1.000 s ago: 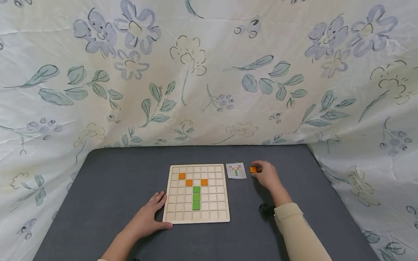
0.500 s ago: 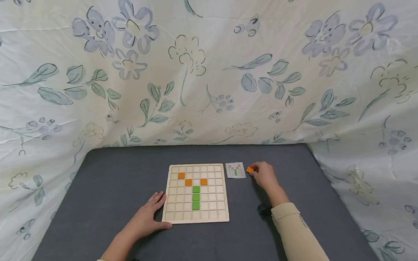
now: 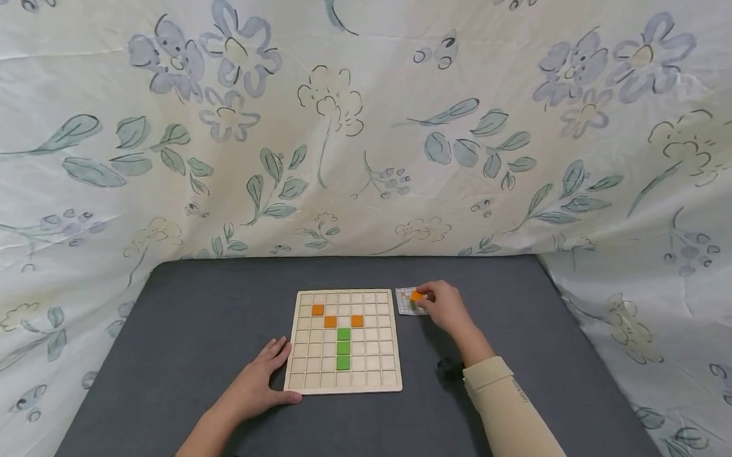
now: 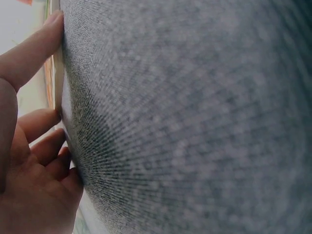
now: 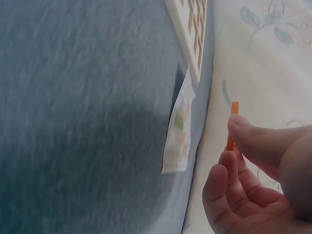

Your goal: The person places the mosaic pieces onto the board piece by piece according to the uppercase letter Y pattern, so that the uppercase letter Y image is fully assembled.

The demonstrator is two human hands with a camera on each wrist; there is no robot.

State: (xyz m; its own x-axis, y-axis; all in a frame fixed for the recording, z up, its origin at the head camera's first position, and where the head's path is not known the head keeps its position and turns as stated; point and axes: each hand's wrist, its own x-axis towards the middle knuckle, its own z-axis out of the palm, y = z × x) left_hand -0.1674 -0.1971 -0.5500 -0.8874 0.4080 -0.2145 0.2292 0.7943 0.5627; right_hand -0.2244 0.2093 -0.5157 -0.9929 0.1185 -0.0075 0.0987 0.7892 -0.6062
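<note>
A pale wooden grid board (image 3: 373, 369) lies on the dark table, holding several square tiles. Three orange tiles, one of them (image 3: 317, 310) at the upper left, form part of the pattern, and green tiles (image 3: 344, 348) run in a column below. At the board's left edge rests my left hand (image 3: 259, 382), thumb at the near corner and fingers spread along the side. My right hand (image 3: 446, 310) pinches another orange tile (image 5: 234, 108) between thumb and fingers, held above the small printed pattern card (image 3: 404, 302). Hand and tile hide part of that card.
The dark grey cloth table (image 3: 203, 320) extends around the board. Behind it and at both sides hangs a floral curtain (image 3: 364, 194). The card sits just right of the board's upper right corner.
My right hand has carried the orange tile leftward, from right of the card to above it. My left hand stays at the board's edge, and the tiles on the board are unchanged.
</note>
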